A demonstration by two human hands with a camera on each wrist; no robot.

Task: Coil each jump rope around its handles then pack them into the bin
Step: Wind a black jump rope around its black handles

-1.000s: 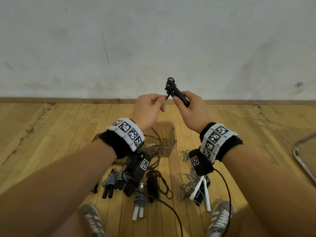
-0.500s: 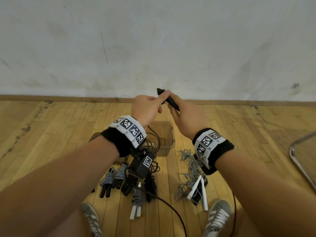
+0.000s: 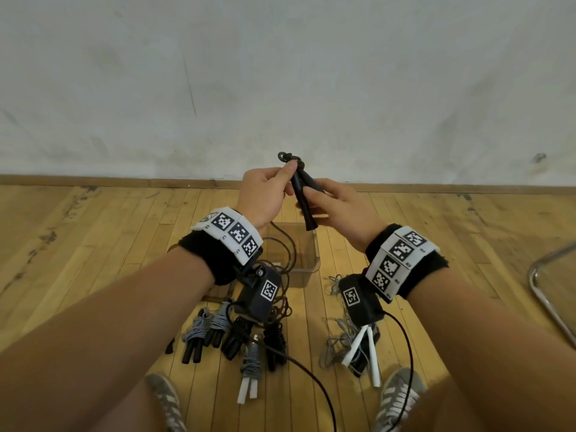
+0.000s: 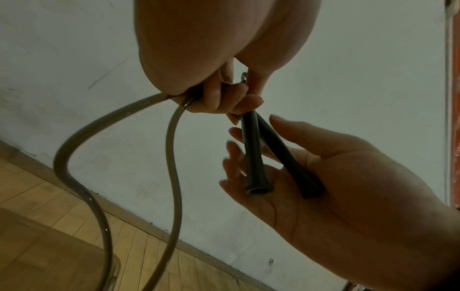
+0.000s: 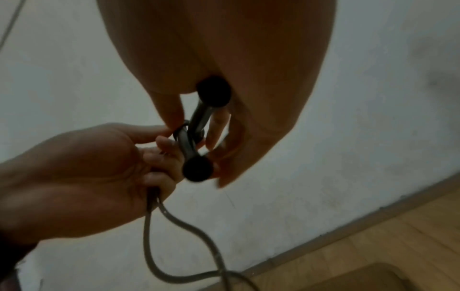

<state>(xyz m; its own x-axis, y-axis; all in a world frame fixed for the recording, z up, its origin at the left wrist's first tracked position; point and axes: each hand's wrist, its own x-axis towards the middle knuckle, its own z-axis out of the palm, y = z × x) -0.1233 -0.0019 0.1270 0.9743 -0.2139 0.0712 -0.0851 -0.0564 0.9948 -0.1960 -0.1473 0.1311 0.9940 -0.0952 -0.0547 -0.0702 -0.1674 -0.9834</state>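
Observation:
A black jump rope's two handles (image 3: 301,194) are held in front of the wall, splayed in a V with their butt ends down. My left hand (image 3: 288,174) grips their top ends together with the rope; in the left wrist view its fingers (image 4: 219,98) curl round them. My right hand (image 3: 314,202) lies flat under the handles with straight fingers (image 4: 234,157), and both handles (image 4: 254,157) rest on its palm. The rope (image 4: 62,157) hangs from the left fist in two long loops down to the clear bin (image 3: 314,260) on the floor.
Several coiled ropes (image 3: 218,325) lie on the wooden floor near my feet, left of a loose grey rope with white handles (image 3: 358,347). A metal chair frame (image 3: 545,291) stands at the right. Wrist camera cables trail over the floor. The wall stands just behind the bin.
The right hand, which gripped the handles a second ago, has opened under them. The left hand moved from pinching the rope to gripping the handle tops, and the handles swung butt-down.

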